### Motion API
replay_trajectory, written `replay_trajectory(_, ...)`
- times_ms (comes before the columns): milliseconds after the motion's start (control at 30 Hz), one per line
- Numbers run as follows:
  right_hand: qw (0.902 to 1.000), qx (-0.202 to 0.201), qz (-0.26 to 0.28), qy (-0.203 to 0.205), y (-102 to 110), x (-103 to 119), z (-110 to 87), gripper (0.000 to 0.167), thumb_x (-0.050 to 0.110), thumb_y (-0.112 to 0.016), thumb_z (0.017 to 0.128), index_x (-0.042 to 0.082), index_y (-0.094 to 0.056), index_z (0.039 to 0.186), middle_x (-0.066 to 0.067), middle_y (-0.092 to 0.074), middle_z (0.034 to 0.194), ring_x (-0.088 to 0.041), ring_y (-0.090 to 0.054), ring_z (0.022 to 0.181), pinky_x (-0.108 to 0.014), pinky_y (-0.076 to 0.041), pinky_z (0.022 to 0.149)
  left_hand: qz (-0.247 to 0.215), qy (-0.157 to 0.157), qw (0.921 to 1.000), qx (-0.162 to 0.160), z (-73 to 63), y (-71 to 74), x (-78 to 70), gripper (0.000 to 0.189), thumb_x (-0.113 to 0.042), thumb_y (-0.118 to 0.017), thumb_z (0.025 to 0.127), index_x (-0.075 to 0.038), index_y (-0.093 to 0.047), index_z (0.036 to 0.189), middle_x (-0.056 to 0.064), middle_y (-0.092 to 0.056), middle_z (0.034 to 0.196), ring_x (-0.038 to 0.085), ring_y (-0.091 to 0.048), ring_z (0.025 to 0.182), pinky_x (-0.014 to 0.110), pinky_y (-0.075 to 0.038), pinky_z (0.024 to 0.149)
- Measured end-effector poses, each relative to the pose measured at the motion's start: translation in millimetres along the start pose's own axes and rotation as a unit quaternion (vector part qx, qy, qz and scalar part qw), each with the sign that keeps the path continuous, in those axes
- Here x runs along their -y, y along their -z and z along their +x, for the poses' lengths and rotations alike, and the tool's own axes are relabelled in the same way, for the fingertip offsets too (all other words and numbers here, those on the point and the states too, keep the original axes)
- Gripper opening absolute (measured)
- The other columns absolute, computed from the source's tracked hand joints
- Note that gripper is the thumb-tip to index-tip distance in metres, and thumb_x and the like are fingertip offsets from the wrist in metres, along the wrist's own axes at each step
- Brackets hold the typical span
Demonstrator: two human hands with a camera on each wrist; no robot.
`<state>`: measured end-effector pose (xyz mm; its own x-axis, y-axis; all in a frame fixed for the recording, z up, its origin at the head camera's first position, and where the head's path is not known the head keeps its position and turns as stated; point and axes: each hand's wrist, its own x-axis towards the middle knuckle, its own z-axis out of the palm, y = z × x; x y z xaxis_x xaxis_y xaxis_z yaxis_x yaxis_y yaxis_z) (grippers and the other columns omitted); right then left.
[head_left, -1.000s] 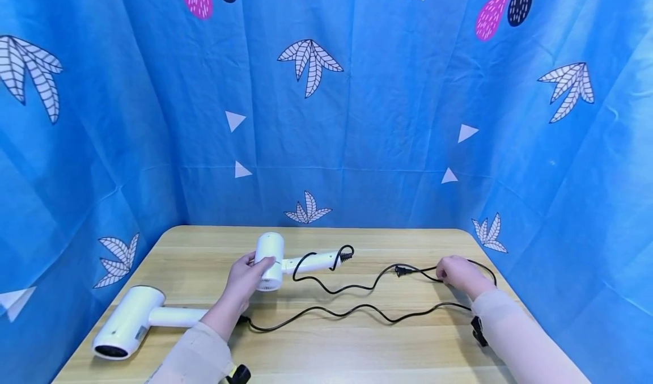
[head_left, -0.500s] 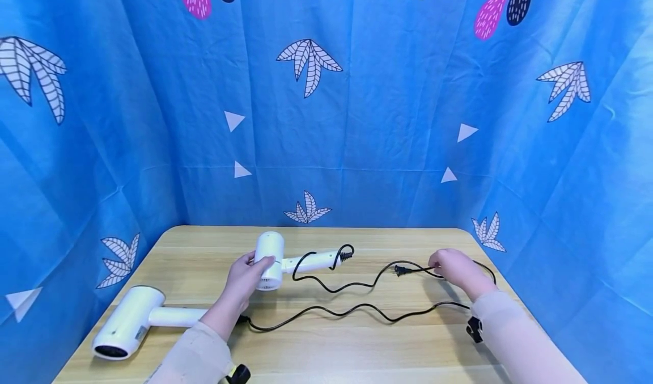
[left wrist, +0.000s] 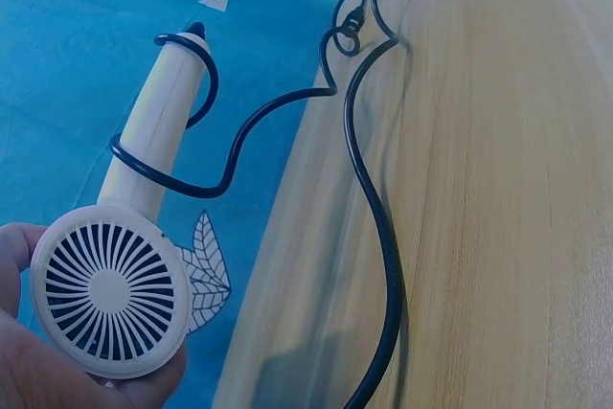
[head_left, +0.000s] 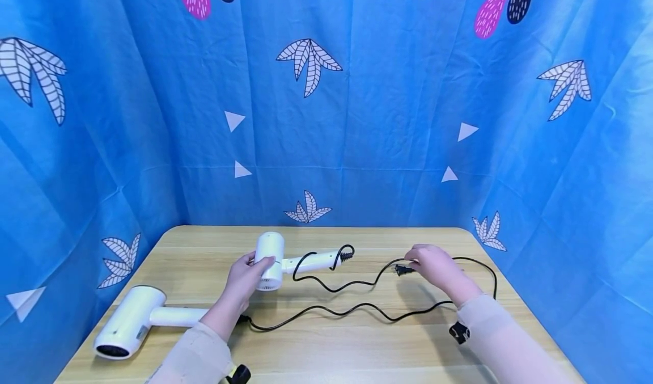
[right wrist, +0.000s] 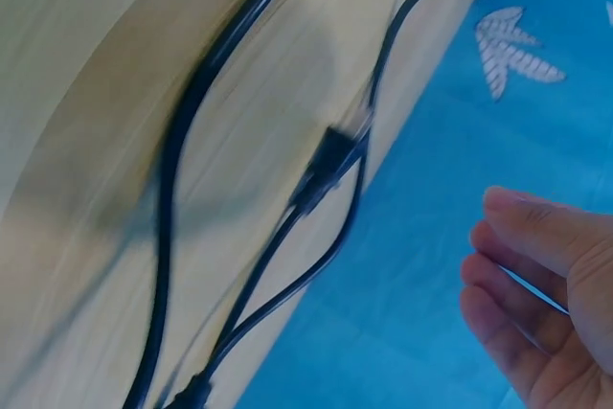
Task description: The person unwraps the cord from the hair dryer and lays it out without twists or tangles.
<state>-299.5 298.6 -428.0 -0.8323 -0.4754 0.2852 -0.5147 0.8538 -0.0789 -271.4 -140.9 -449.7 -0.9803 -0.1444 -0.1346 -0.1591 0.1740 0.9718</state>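
My left hand point(head_left: 244, 279) grips the barrel of a white hair dryer point(head_left: 270, 245), thumb across its front. The handle points right, and the black cord point(head_left: 352, 287) loops around it. In the left wrist view, the dryer's round slatted grille point(left wrist: 107, 289) faces the camera. Over on the right, my right hand point(head_left: 433, 268) hovers by the cord's black plug point(head_left: 405, 270). The right wrist view shows this hand point(right wrist: 546, 294) with loosely bent fingers, nothing between them, apart from the plug point(right wrist: 328, 165).
A larger white hair dryer point(head_left: 130, 321) lies at the left of the wooden table point(head_left: 326, 350), its handle partly behind my left arm. Its black cord point(head_left: 347, 315) runs right across the table. A blue patterned curtain point(head_left: 316, 140) surrounds the back and sides.
My right hand has moved left along the cord, from the right part of the table to beside the plug. The left hand and its hair dryer have stayed in place.
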Motion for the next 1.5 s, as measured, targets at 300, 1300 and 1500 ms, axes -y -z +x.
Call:
replay_trajectory(300, 0.997, -0.048, 0.002, 0.061, -8.7, 30.4, 12.3, 0.013, 0.004, -0.079, 0.083, 0.009, -0.077, 0.095, -0.004, -0.072, 0.092, -0.019, -0.069, 0.084, -0.036, -0.058, 0.074, 0.0, -0.001, 1.0, -0.005, -0.6, 0.1, -1.6, 0.079, -0.039, -0.068, 0.092, 0.003, -0.035, 0.15, 0.025, -0.05, 0.138, 0.037, -0.053, 0.121, 0.049, -0.044, 0.104)
replay_trajectory(1300, 0.9818, -0.055, 0.177, 0.043, -56.2, 110.2, 34.6, 0.016, 0.017, -0.074, 0.091, 0.006, -0.077, 0.102, -0.005, -0.074, 0.101, -0.021, -0.07, 0.094, -0.038, -0.057, 0.084, -0.005, -0.002, 1.0, 0.005, -1.7, -5.2, -3.0, 0.084, -0.044, -0.068, 0.091, 0.002, -0.032, 0.152, 0.025, -0.047, 0.14, 0.038, -0.053, 0.122, 0.051, -0.045, 0.103)
replay_trajectory(1500, 0.9745, -0.034, 0.222, 0.006, -65.6, 132.5, 35.1, 0.018, 0.019, -0.072, 0.093, 0.007, -0.077, 0.105, -0.004, -0.074, 0.103, -0.022, -0.069, 0.096, -0.038, -0.057, 0.086, -0.005, -0.005, 1.0, 0.005, -1.2, -6.7, -3.6, 0.084, -0.044, -0.068, 0.091, 0.002, -0.032, 0.152, 0.025, -0.048, 0.14, 0.038, -0.053, 0.122, 0.051, -0.044, 0.103)
